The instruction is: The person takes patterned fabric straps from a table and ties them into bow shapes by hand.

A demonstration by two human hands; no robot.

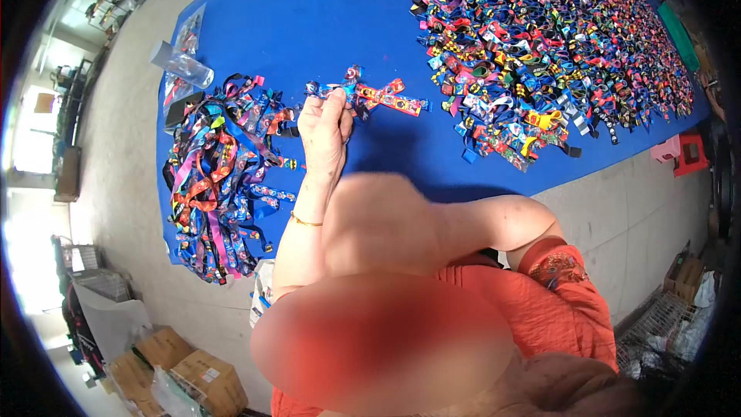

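My left hand point(326, 125), with a thin gold bracelet on its wrist, is closed in a pinch over the blue table point(309, 15). In its fingers are short printed ribbon straps; a red and yellow printed strap point(392, 98) fans out to the right of them, crossing others on the cloth. My right arm bends across in front of me, close to the camera. What seems to be my right hand point(378, 212) is a smooth blur there, its fingers not showing. Beside my left wrist lies a tangled pile of long printed ribbons point(224, 177).
Rows of looped printed straps point(532, 46) cover the right part of the table. A clear plastic cup point(185, 66) lies on its side near plastic bags at the left edge. Cardboard boxes point(204, 378) stand on the floor at lower left, a red stool point(689, 154) at right.
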